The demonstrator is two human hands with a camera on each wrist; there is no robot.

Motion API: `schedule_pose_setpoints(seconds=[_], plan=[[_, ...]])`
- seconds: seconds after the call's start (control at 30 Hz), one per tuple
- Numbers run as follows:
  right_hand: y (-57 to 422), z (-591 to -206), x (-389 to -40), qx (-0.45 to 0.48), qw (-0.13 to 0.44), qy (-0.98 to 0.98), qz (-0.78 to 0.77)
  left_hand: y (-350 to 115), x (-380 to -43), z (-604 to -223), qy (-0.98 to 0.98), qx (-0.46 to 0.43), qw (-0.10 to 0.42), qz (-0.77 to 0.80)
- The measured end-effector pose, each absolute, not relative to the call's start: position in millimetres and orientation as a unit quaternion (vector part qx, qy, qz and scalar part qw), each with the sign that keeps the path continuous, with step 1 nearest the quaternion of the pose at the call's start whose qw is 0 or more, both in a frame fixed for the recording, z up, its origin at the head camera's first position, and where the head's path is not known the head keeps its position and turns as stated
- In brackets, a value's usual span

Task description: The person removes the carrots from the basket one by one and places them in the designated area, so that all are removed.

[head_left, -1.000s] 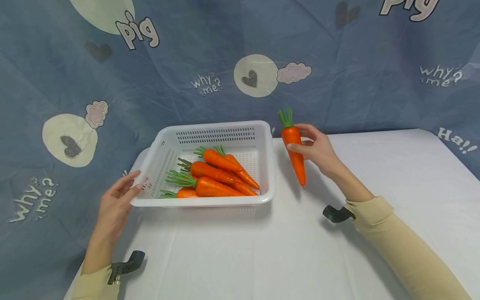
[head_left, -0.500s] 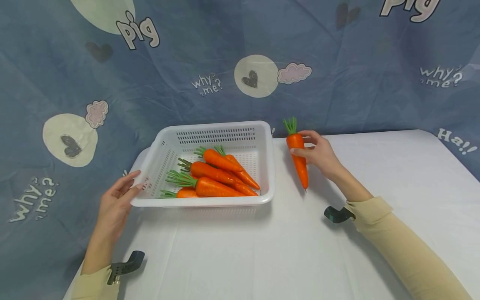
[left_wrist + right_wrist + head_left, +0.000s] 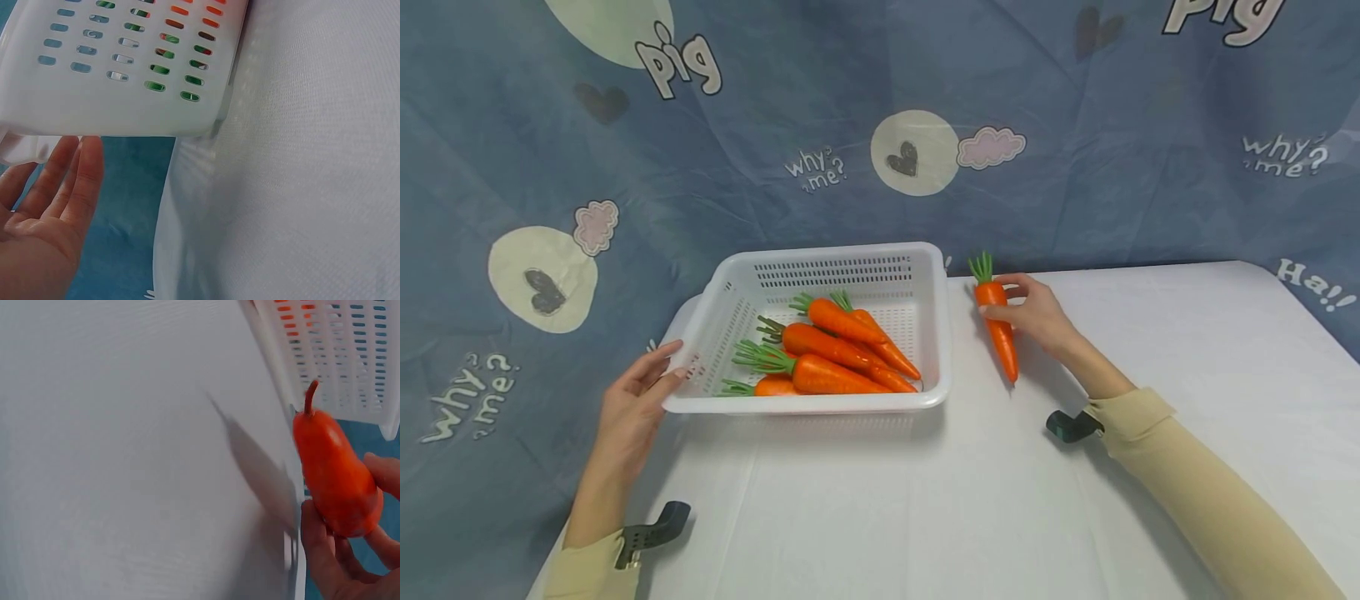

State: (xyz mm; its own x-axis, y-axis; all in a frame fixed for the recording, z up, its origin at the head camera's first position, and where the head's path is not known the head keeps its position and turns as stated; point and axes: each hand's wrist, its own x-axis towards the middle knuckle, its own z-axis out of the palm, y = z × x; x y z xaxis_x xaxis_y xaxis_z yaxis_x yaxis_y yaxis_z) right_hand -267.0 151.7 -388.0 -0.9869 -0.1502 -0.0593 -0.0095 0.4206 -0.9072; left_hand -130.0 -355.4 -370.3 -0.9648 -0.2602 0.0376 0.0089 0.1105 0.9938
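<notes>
Several orange carrots with green tops, one of them a carrot at the front, lie heaped in a white perforated plastic basket on the table. At the basket's left end, my left hand touches the rim; in the left wrist view its fingers look straight. To the right of the basket, my right hand pinches another carrot between thumb and fingers, green top pointing away from me. In the right wrist view this carrot hangs just above the cloth, its shadow lying apart from it.
A white cloth covers the table. Behind the basket hangs a blue printed curtain, close to the table's back edge. Dark wrist mounts stick out from both sleeves.
My right hand has lowered the carrot toward the cloth and come slightly nearer, still gripping it. The left hand, the basket and the carrots in it stay put.
</notes>
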Motion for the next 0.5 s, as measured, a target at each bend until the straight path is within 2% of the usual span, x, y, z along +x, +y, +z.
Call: schedule_pose_setpoints(seconds=[0.5], plan=[[144.5,-398.7,-269.3,-0.046,0.041,0.897,-0.437,-356.0,-130.9,-371.3,-0.740,0.086,0.101,-0.659]])
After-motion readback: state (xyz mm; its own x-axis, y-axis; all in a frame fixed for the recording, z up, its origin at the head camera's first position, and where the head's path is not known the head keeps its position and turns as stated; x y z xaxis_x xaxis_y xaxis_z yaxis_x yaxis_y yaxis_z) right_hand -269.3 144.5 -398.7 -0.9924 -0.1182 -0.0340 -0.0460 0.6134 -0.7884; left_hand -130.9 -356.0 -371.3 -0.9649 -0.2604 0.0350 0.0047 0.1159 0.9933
